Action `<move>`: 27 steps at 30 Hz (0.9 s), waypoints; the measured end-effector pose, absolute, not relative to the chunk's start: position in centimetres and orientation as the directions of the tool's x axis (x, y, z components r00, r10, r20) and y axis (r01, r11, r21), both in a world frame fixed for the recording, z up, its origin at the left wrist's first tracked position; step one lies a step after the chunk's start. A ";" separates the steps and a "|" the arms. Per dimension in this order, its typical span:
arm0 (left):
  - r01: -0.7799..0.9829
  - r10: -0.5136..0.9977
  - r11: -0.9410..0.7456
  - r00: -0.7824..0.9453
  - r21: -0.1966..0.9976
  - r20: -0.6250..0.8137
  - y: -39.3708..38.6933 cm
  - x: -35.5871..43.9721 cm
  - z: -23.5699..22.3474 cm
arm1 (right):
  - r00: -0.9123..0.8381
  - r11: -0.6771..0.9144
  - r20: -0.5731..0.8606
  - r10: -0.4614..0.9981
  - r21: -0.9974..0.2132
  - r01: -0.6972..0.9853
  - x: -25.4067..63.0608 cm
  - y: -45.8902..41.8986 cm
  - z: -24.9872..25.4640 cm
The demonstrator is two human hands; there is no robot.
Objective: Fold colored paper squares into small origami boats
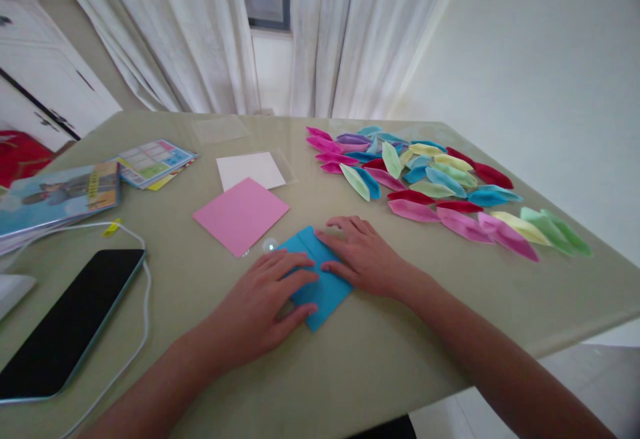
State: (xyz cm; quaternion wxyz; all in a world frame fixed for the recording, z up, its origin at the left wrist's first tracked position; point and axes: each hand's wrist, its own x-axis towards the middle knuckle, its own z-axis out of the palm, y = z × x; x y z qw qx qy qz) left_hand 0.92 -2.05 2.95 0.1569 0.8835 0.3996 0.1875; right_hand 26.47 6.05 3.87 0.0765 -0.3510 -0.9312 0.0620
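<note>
A blue sheet of paper (327,296) lies on the table in front of me, turned cornerwise, with a crease or folded strip near its upper edge. My left hand (273,292) rests on its left side, fingers spread and pointing right. On the upper right edge sits my right hand (363,252), its fingers apart and the thumb and fingertips touching the paper. Part of the sheet is hidden under both hands. Just beyond my left hand is a pink square sheet (241,216), overlapping a white sheet (253,170).
Many folded paper pieces (425,179) in several colours cover the back right of the table. To the left lie a dark-screened phone (75,319), a white cable (147,292), a book (60,196) and printed cards (155,162). A clear wrapper (220,129) lies behind.
</note>
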 end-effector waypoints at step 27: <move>0.695 0.746 -0.657 0.542 0.292 0.386 -1.7 1.7 1.9 | -0.856 0.810 0.140 0.498 -0.427 0.402 27.8 5.0 4.9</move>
